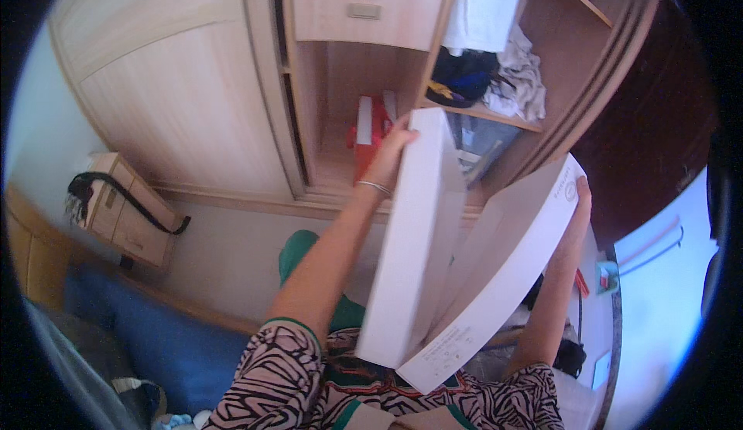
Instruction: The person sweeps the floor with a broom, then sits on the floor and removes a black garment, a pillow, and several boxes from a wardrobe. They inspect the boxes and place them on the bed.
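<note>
A long white cardboard box (486, 298) is in front of my chest, its two halves spread in a V. The halves come close together at the end nearest me; I cannot tell whether they are joined there. My left hand (396, 145) grips the far end of the left half (410, 252), its thumb over the top edge. At the far end of the right half, my right hand (583, 196) is wrapped around the outer side, with most of its fingers hidden behind the cardboard. Small dark print marks the right half's side.
Ahead stands a wooden wardrobe with a drawer (368, 16), a lower compartment holding a red and white box (364, 132), and a shelf with clothes (518, 78). To the left are a small wooden cabinet (131, 205) with a black strap and a blue bed (155, 345).
</note>
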The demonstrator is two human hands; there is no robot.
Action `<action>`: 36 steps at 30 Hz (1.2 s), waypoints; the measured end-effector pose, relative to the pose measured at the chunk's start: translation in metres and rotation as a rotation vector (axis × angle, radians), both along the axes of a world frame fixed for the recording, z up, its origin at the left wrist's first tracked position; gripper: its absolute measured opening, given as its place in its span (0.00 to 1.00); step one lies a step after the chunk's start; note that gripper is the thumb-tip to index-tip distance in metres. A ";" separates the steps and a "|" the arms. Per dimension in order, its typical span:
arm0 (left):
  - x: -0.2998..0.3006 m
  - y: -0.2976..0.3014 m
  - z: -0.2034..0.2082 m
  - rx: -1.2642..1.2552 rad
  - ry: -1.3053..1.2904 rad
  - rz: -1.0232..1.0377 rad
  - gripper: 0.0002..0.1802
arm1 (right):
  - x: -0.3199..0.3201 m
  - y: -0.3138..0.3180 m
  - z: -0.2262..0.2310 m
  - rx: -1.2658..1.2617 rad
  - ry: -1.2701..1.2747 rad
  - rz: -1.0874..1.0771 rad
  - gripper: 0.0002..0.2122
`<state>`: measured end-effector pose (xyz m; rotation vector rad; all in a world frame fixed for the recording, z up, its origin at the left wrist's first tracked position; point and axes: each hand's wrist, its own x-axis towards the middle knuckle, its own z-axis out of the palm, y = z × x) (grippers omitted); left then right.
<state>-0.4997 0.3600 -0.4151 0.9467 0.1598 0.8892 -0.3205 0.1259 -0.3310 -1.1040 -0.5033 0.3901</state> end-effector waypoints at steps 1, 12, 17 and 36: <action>-0.001 0.005 0.001 0.021 0.080 0.019 0.39 | 0.000 -0.003 0.000 -0.044 -0.066 -0.081 0.20; -0.032 0.014 -0.006 -0.206 0.243 0.020 0.31 | 0.000 -0.013 0.004 0.035 -0.050 0.027 0.20; -0.032 0.016 0.001 -0.117 0.203 0.005 0.31 | 0.018 -0.030 -0.002 0.082 -0.001 0.060 0.22; -0.007 -0.007 0.001 -0.291 0.214 -0.046 0.28 | 0.016 -0.021 -0.006 -0.056 -0.017 -0.041 0.25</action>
